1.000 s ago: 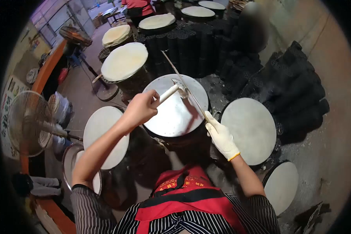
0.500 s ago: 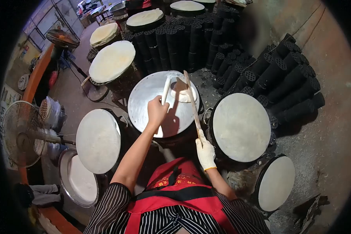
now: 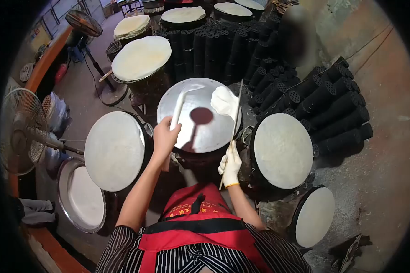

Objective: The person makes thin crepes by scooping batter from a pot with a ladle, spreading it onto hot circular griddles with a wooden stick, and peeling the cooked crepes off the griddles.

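My bare left hand (image 3: 165,135) is closed around a white rod-like tool (image 3: 178,109), held tilted over the left part of a round metal griddle (image 3: 193,136). A thin, curved streak or edge shows by the tool's upper end; I cannot tell which. My right hand (image 3: 231,164), in a white glove, grips a long thin wooden stick (image 3: 236,113) seen nearly edge-on. Beside that stick, near the griddle's right rim, lies a soft white lump of dough or batter (image 3: 223,101). A dark round shadow falls across the griddle's middle.
Round griddles with pale sheets stand at left (image 3: 114,152), right (image 3: 283,150) and farther back. A metal basin (image 3: 82,195) of white batter sits at lower left. Stacked black coal cylinders (image 3: 337,104) line the back and right. Fans (image 3: 20,132) stand at left.
The white lump has shifted toward the griddle's right rim. Both hands have drawn slightly apart, and the wooden stick has turned from its broad side to its edge. The view has shifted slightly.
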Available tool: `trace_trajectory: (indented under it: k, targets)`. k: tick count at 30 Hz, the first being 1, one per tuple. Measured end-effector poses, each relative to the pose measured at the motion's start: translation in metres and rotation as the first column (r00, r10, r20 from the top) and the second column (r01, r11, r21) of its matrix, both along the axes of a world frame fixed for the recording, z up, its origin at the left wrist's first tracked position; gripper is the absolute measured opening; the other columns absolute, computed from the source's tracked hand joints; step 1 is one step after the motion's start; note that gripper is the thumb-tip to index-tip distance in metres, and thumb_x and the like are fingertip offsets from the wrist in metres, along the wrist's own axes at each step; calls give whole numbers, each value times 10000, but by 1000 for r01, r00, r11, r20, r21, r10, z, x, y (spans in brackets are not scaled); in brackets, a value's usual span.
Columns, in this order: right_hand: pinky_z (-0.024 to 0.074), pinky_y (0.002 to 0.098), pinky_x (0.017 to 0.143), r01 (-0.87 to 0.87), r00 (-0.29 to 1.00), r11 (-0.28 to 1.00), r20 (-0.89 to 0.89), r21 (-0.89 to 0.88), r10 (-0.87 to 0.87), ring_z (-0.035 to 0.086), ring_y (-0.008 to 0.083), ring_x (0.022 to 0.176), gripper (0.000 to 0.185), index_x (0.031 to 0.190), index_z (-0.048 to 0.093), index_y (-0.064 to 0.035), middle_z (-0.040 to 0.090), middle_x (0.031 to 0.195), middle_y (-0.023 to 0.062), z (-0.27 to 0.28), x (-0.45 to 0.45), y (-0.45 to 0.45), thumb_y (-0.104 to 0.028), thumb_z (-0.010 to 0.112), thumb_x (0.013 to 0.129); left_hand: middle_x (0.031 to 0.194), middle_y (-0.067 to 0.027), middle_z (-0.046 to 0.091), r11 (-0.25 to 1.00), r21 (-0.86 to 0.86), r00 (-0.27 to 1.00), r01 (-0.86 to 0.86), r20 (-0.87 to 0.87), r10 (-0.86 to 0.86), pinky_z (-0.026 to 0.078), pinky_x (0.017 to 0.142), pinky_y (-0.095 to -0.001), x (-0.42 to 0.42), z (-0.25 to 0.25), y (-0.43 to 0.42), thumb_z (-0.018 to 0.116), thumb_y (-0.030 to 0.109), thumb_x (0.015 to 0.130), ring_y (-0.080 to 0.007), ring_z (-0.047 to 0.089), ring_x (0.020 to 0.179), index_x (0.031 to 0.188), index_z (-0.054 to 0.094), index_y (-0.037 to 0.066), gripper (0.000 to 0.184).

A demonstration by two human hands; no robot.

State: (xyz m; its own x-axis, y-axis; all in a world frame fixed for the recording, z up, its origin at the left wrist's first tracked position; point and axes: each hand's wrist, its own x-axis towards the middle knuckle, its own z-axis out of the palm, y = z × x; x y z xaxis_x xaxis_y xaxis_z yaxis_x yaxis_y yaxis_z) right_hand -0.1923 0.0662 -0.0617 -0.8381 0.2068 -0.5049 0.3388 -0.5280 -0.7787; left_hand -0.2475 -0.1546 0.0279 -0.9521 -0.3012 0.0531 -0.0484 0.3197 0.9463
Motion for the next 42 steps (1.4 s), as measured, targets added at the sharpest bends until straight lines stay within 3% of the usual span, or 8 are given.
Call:
trace_trajectory:
  k: [3,8,12,15,18,27,34,42]
  targets:
    - [269,242,282,7,1000,1000,-3,12,-7,305,66,332,414,1360,434,-297,317,515,-61,3,5,-32,-259,503,954,573,56,340,761,629,951,-162,306,-50,273,357,-196,39,13,-11,487,158,933,-38,338,418,831,451,104,120]
    - [276,245,309,75,965,854,-253,515,68,293,71,345,442,1377,425,-259,322,528,-64,-103,-91,-68,-273,507,943,544,3,345,-386,895,942,225,-301,-149,310,338,-223,105,93,-29,341,197,1002,-89,332,403,792,371,107,231]
    - [270,239,318,-103,977,873,-115,477,178,320,65,367,379,1299,470,-220,350,558,-51,-33,-111,-83,-304,520,933,462,0,382,-223,773,759,594,-631,-162,382,367,-245,141,152,-33,417,269,977,-98,388,371,675,348,106,350]
    - [256,227,314,-299,954,951,19,84,298,318,65,355,326,1261,491,-251,367,559,-54,5,-98,-54,-268,526,937,537,-64,499,-335,408,379,849,-913,-150,423,837,-511,155,184,-34,527,182,850,-195,477,463,581,459,53,306]
    - [248,234,293,-175,984,972,17,156,175,295,66,331,379,1319,479,-290,360,536,-51,11,-50,-33,-251,516,944,483,-73,389,-483,171,31,859,-958,-284,469,621,-476,157,224,-44,501,99,844,-187,396,396,578,431,50,280]
    - [267,251,303,-194,976,903,-15,382,216,294,75,330,369,1308,504,-281,300,498,-58,-8,-74,-80,-266,519,940,527,53,303,-195,295,223,935,-920,-321,342,581,-354,189,241,-62,559,123,876,-107,358,436,535,394,171,382]
    - [248,227,311,-504,863,834,105,225,494,284,63,342,383,1321,490,-245,374,564,-47,50,-60,-66,-275,518,940,515,54,290,-283,185,97,941,-950,-297,421,629,-401,175,235,-74,540,102,873,-103,374,436,534,409,165,369]
    - [252,235,318,-330,940,839,69,432,334,281,56,346,391,1324,509,-232,299,506,-80,19,-55,-40,-246,532,934,495,35,327,-296,231,137,927,-942,-306,502,764,-520,169,230,-68,523,106,878,-140,432,436,535,451,146,353]
